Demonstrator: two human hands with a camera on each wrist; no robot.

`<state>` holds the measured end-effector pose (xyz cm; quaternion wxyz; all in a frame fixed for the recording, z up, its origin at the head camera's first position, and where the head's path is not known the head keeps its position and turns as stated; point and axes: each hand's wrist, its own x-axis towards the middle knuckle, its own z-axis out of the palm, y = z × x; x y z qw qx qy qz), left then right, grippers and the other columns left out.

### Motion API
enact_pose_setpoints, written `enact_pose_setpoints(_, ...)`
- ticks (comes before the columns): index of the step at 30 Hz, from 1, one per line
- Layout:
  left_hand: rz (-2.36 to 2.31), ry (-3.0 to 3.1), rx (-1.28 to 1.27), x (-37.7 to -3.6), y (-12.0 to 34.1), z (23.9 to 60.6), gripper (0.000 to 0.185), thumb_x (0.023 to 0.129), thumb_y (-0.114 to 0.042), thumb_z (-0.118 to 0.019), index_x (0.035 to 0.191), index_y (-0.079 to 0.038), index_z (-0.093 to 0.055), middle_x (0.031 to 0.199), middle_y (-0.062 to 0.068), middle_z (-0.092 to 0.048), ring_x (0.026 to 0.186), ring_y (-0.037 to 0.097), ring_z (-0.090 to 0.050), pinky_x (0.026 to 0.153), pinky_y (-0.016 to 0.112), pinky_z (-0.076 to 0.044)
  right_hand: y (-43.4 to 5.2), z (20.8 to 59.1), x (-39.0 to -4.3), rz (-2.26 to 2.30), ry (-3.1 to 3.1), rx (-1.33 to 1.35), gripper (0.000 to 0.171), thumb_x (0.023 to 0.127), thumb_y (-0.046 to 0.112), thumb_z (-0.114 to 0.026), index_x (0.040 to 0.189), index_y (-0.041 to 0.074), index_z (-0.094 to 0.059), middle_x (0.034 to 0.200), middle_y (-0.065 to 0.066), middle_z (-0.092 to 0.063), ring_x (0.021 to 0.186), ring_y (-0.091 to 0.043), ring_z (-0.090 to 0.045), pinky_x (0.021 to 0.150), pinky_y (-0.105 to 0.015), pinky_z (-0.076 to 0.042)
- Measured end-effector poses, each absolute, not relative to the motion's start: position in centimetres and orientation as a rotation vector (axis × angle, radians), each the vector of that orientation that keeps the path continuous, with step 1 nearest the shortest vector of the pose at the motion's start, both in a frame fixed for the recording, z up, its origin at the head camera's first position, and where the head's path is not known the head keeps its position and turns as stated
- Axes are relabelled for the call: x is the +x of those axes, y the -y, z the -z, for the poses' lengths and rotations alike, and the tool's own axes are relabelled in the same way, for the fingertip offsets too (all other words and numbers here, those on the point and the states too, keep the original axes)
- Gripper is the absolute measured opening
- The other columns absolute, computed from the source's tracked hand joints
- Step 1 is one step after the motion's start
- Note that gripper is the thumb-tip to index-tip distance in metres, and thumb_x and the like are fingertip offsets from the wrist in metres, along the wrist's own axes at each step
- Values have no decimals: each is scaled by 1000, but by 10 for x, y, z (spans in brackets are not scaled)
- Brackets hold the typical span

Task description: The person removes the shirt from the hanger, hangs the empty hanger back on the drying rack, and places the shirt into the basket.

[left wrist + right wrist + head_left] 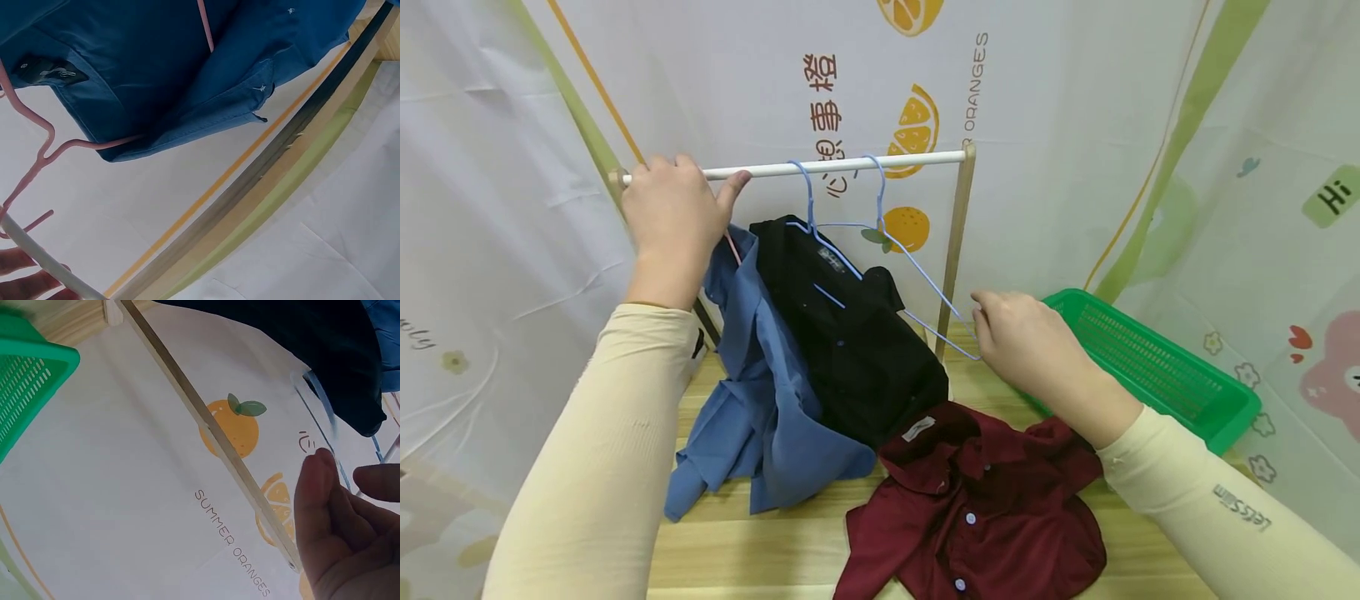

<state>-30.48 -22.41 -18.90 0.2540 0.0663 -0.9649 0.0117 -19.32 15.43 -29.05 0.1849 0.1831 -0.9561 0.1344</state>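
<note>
Hanging from white rail (850, 164), empty blue hanger (917, 283) pinched at low end by right hand (1026, 337); rail gripped by left hand (673, 212); maroon shirt (977, 508) directly beneath right hand.

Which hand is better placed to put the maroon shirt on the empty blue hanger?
Right, probably. The right hand already pinches the empty blue hanger, just above the maroon shirt. The left hand grips the white rail, farther off.

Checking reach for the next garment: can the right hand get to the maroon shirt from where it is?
Probably yes. The right hand pinches the empty blue hanger; the maroon shirt lies uncovered just below it.
</note>
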Motion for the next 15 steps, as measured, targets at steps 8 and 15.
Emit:
enact_pose_setpoints(8, -35, 2637, 163, -304, 228, 188, 93, 104, -77, -28, 107, 11, -56, 107, 36, -59, 101, 54, -58, 82, 63, -56, -156, 286, -187, -380, 2745, 515, 37, 109, 12, -44, 134, 1, -70, 133, -16, -75, 125, -38, -67, 91, -57, -61)
enact_pose_setpoints(15, 91, 2684, 135, -299, 230, 185, 94, 105, -75, -26, 121, 11, -60, 122, 39, -61, 113, 58, -59, 86, 67, -56, -161, 285, -182, -380, 2737, 530, 34, 109, 14, -49, 132, 3, -71, 127, -14, -76, 119, -36, -67, 86, -56, -61)
